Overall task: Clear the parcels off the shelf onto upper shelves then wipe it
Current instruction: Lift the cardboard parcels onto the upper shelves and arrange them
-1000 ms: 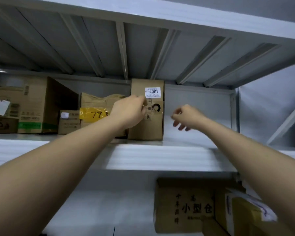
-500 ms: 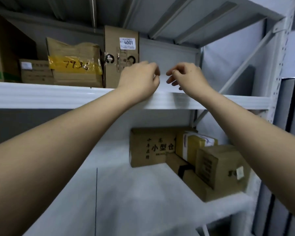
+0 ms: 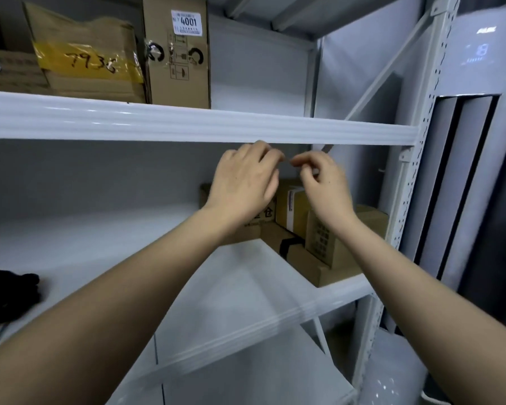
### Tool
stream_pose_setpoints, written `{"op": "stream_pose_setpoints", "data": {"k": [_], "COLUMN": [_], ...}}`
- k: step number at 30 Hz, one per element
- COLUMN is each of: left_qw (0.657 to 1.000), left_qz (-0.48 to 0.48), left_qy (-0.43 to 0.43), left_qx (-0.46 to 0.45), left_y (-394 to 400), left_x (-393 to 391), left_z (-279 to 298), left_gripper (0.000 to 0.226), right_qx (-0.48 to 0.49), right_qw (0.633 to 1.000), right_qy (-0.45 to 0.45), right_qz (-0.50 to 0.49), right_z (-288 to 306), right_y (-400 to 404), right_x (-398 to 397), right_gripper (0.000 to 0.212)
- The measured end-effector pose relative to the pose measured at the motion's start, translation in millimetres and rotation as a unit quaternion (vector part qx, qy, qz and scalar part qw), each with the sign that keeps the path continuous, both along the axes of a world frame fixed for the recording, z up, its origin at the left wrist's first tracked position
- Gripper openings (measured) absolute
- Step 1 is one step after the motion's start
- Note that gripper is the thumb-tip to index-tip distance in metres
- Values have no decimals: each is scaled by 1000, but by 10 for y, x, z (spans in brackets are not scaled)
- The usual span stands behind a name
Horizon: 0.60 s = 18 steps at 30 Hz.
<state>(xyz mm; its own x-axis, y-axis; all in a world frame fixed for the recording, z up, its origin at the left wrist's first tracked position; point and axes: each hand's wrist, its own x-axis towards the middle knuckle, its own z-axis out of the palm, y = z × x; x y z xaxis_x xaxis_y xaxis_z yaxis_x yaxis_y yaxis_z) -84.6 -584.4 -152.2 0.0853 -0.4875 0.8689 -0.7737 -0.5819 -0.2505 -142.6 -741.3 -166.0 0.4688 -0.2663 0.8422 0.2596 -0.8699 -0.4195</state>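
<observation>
both hands (image 3: 284, 182) lower, before parcels (image 3: 319, 229)

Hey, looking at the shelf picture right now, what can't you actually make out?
Head view only:
- Flat carton on the lower shelf: mostly hidden by the left hand, print unreadable.
- Whether the hands pinch anything: right hand fingertips blurred.
- Dark thing at the left edge: cut off, unidentifiable.
- Small print on the 4001 box: too small.
- Appliance display: too faint.

White upper shelf (image 3: 246, 127) carries taped parcels (image 3: 176, 51); lower shelf (image 3: 231, 287) holds stacked boxes (image 3: 319, 247), black cloth (image 3: 9, 293)
</observation>
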Motion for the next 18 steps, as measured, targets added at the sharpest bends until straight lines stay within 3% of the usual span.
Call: {"op": "stream_pose_setpoints", "data": {"k": [9, 18], "left_qw": [982, 950], "left_qz": [17, 18], "left_qy": [185, 310], "left_qx": [22, 31], "left_y": [-320, -540], "left_x": [102, 187], "left_z": [-830, -1376], "left_gripper": [34, 39], "right_qx": [42, 93], "right_qw": [993, 974], "right_qy": [96, 190], "right_qz": [-63, -83], "right_z": [-787, -1343], "right_y": [-204, -343], "right_x": [-99, -52], "right_gripper": [22, 22]}}
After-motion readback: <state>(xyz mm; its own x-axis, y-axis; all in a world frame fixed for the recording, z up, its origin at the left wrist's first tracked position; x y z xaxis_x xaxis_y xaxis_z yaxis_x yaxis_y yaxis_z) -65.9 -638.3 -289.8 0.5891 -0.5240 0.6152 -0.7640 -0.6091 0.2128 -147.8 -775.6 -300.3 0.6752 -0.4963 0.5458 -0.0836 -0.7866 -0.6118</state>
